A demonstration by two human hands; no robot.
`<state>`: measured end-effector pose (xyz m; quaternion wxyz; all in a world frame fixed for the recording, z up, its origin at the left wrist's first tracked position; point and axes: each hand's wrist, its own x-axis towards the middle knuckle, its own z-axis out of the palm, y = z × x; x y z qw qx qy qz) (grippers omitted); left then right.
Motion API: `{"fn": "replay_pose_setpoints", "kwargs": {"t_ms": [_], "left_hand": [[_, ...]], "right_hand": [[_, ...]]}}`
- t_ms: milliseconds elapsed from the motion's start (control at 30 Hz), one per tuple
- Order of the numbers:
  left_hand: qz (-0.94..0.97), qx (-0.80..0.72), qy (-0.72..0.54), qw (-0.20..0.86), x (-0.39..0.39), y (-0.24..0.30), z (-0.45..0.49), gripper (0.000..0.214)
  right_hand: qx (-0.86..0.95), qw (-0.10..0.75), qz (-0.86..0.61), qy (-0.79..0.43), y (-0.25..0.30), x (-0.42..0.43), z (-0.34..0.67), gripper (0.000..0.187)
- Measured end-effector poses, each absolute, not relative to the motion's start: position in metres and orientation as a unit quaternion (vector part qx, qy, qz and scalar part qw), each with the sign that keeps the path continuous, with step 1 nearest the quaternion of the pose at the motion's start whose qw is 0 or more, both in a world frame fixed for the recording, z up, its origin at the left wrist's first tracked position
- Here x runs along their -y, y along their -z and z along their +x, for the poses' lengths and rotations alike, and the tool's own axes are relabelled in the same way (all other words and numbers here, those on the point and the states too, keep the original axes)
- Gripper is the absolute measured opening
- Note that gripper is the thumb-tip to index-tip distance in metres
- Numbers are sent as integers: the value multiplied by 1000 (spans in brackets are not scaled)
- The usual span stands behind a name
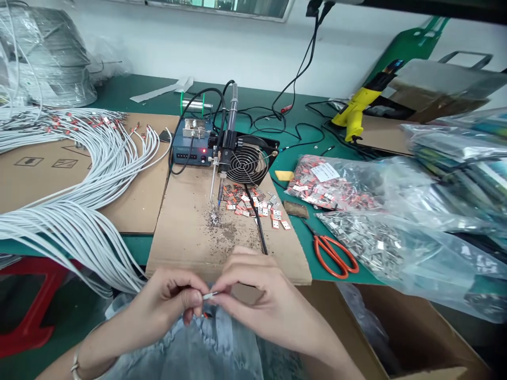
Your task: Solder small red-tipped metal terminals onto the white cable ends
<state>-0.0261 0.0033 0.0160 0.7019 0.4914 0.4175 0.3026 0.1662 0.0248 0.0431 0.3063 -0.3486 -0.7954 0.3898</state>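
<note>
My left hand (pixel 168 298) pinches a white cable (pixel 208 296) close to its end, between thumb and forefinger. The thumb and forefinger of my right hand (pixel 259 293) close on the cable's tip from the other side. Just below my left fingers shows a small orange and dark piece (pixel 206 315), too small to make out. Beyond my hands, orange-and-metal USB connectors (pixel 247 203) lie scattered on a cardboard sheet (pixel 180 245). A soldering iron (pixel 230 124) is clamped tip-down above a heap of solder crumbs (pixel 214 217).
Bundled white cables (pixel 114 184) cover the left side. Behind the cardboard stand a blue soldering station (pixel 192 145), a fan (pixel 249 161) and a solder spool (pixel 194 105). Orange-handled scissors (pixel 335 256), a bag of connectors (pixel 317 182) and a yellow tool (pixel 356 111) lie right. An open carton (pixel 328 311) stands below.
</note>
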Motion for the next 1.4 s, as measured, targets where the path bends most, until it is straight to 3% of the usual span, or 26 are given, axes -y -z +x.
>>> {"fn": "replay_pose_setpoints", "kwargs": {"t_ms": [100, 333, 533, 667, 833, 1100, 1233, 1333, 1400], "left_hand": [[474, -407, -291, 725, -4, -15, -28, 35], [397, -329, -281, 809, -12, -8, -33, 37], [394, -352, -326, 784, -7, -10, -38, 32], [422, -398, -348, 737, -3, -14, -34, 28], [460, -422, -347, 700, -1, -20, -26, 23], [442, -429, -366, 698, -2, -12, -23, 23], [442, -466, -366, 674, 1, -10, -29, 22], [434, -511, -364, 646, -2, -11, -41, 20], [432, -519, -355, 647, -7, -8, -49, 21]], "right_hand": [[807, 310, -319, -388, -43, -28, 166, 7], [559, 548, -221, -582, -3, -25, 121, 21], [470, 550, -204, -659, 8, -25, 116, 13], [563, 479, -316, -594, -5, -27, 142, 18], [666, 404, -391, -491, -26, -21, 152, 5], [551, 535, -389, -508, -5, -9, 130, 17], [548, 536, -411, -493, -4, -16, 147, 14], [636, 473, -518, -322, -12, -37, 191, 8], [709, 345, -599, -138, -17, -55, 224, 14]]}}
